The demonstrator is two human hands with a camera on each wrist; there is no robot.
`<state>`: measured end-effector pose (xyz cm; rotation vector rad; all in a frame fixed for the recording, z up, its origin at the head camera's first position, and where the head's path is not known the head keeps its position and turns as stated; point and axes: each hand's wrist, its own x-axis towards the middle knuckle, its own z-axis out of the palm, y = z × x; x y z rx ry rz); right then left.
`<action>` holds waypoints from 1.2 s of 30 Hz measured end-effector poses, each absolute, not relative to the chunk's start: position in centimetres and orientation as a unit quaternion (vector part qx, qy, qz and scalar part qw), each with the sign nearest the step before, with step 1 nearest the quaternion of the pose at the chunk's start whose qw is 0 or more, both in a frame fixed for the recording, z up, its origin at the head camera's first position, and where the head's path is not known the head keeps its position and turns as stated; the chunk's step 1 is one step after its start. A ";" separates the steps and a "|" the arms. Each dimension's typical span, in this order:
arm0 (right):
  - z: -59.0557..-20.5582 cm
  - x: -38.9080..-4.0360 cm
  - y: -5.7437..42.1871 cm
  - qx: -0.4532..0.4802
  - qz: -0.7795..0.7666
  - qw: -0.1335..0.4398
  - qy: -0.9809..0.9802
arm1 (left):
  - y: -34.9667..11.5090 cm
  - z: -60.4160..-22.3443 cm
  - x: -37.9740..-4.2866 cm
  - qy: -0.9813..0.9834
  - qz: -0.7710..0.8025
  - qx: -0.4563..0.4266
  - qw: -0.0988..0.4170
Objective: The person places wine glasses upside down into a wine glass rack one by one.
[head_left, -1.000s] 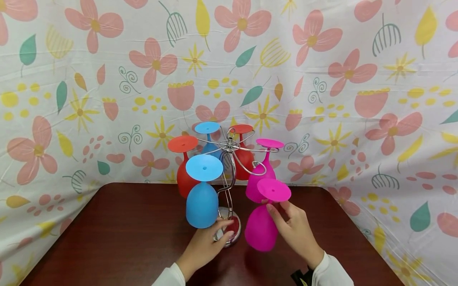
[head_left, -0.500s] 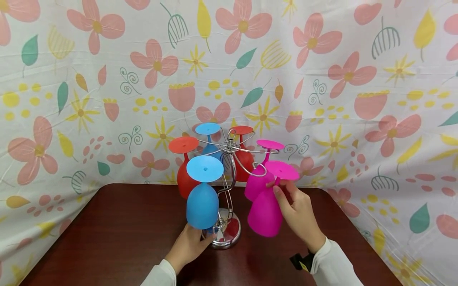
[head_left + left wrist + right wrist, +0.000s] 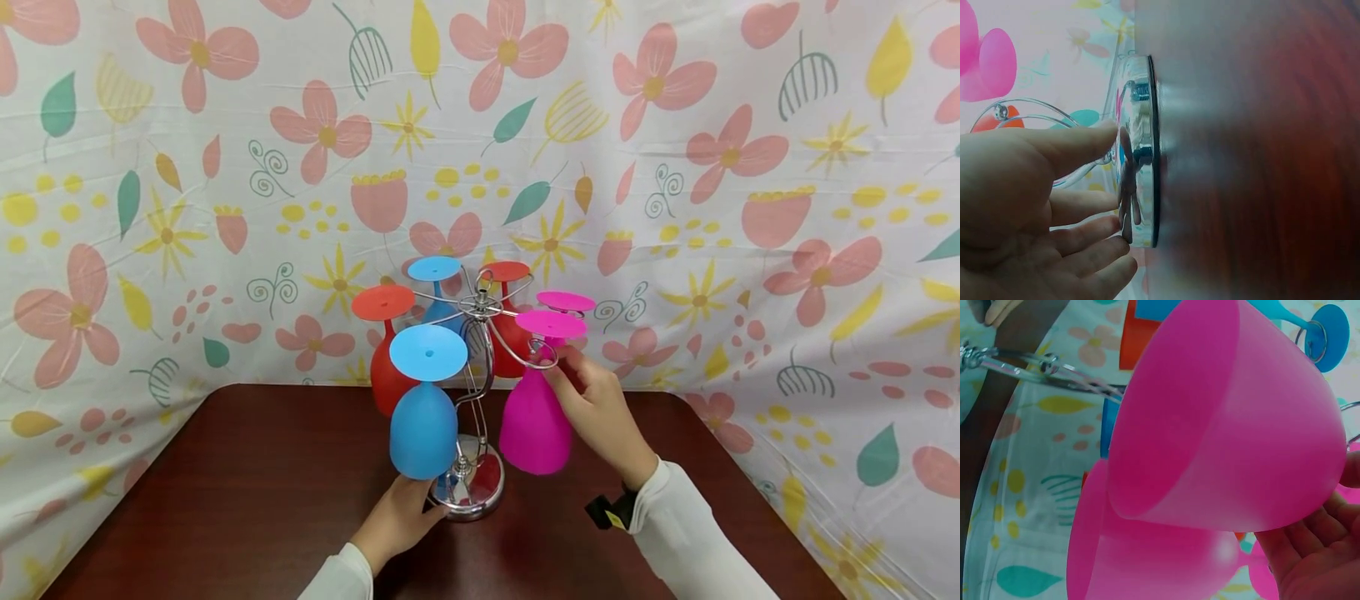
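A chrome wire goblet rack [image 3: 480, 310] stands on a round mirrored base [image 3: 471, 493] on the dark wooden table [image 3: 247, 483]. Two blue goblets [image 3: 423, 417], two red ones [image 3: 386, 367] and a pink one [image 3: 566, 302] hang upside down from its arms. My right hand [image 3: 564, 377] grips the stem of another inverted pink goblet [image 3: 534, 425], its foot level with the front right wire loop [image 3: 542, 357]. The right wrist view shows that goblet's bowl [image 3: 1229, 425] close up against my palm. My left hand [image 3: 435, 504] presses straight fingers [image 3: 1085, 144] against the base rim [image 3: 1150, 156].
A flowered cloth [image 3: 675, 167] hangs behind the table and drapes down both sides. Bare table top [image 3: 225, 517] lies left and front of the rack. The right table edge [image 3: 720, 442] is close to my right forearm.
My right hand has carried the pink goblet up and to the left, from low beside the base to the rack's front right loop. My left hand stays at the base.
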<state>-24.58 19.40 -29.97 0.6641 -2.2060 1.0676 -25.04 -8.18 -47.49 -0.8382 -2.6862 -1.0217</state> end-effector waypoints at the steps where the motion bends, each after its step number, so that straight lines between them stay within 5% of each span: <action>1: -29.9 -24.7 19.2 0.253 0.401 0.292 -0.830 | -8.1 -47.5 -25.0 -0.897 -0.338 -0.277 0.074; 15: -29.5 -24.2 17.4 0.304 0.430 0.239 -0.816 | -7.6 -48.1 -25.4 -0.899 -0.329 -0.268 0.106; 36: -30.5 -22.4 18.7 0.334 0.411 0.268 -0.805 | -7.6 -48.0 -25.3 -0.899 -0.331 -0.267 0.102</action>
